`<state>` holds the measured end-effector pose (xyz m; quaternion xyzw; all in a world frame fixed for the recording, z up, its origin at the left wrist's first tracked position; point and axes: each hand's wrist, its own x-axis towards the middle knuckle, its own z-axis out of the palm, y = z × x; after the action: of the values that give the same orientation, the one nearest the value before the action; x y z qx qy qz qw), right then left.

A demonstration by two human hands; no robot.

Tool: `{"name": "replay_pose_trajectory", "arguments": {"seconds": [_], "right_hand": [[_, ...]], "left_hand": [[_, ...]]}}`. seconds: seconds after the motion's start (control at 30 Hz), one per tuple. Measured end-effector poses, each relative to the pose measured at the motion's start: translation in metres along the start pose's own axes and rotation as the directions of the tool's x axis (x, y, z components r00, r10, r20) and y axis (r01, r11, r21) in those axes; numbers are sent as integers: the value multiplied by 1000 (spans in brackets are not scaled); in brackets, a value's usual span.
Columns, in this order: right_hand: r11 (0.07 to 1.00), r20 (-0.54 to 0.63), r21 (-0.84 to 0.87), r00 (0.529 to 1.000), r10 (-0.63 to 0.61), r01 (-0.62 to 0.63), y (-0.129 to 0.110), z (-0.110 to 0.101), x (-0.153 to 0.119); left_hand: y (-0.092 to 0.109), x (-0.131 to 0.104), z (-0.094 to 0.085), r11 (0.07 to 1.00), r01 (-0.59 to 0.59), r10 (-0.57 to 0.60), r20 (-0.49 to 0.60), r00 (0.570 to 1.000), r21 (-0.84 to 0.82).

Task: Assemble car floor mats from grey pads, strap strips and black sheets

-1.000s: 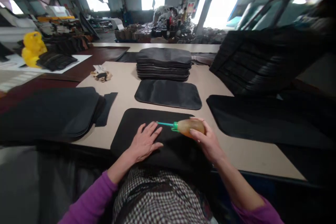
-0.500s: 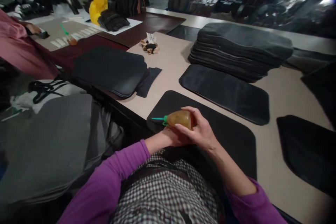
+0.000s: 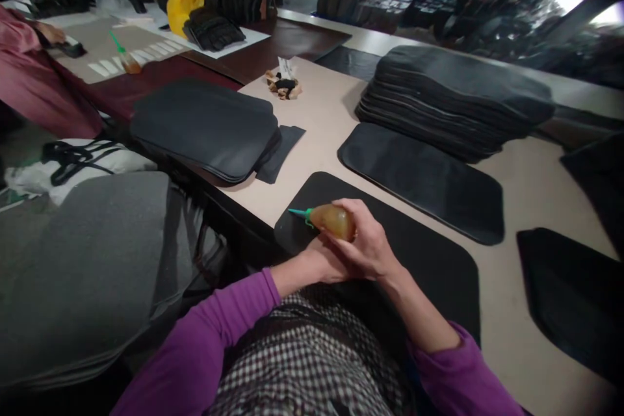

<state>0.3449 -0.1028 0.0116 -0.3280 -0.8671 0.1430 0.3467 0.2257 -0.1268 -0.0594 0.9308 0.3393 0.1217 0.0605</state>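
My right hand (image 3: pixel 368 237) is wrapped round an amber squeeze bottle (image 3: pixel 331 220). The bottle lies sideways, its thin green nozzle pointing left. Just under it is my left hand (image 3: pixel 329 260), touching my right; its fingers are hidden, so I cannot tell whether it grips anything. Both hands are over the left part of a black rounded panel (image 3: pixel 433 266) at the table's near edge. Beyond it rests another dark panel (image 3: pixel 424 182), in front of a tall stack of dark panels (image 3: pixel 453 94).
A black panel stack (image 3: pixel 205 127) overhangs the near table edge at left. Crumpled scraps (image 3: pixel 283 86) lie on the beige table (image 3: pixel 322 94). More dark pieces (image 3: pixel 575 292) are at right. Grey panels (image 3: pixel 92 266) stand at lower left. A co-worker's pink sleeve (image 3: pixel 29 71) shows at far left.
The bottle has turned slightly in my right hand, its base now more toward me. My left wrist sits a little lower. The view has shifted slightly.
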Motion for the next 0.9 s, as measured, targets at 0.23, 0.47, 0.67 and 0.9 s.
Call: {"name": "replay_pose_trajectory", "arguments": {"seconds": [0.23,0.47,0.67,0.9], "right_hand": [[980,-128,-187,991,38,-62,34,5,9],[922,-247,-307,956,161,-234,59,6,18],[884,-281,-352,935,214,-308,63,-22,-7],[791,-372,-424,881,293,-441,61,-85,-89]], "left_hand": [[-2,2,-7,998,-5,10,-85,996,60],[-1,4,-17,999,-19,23,-74,997,45],[0,3,-19,998,-18,23,-75,997,55],[-1,2,-15,995,-23,27,-36,999,99]]}}
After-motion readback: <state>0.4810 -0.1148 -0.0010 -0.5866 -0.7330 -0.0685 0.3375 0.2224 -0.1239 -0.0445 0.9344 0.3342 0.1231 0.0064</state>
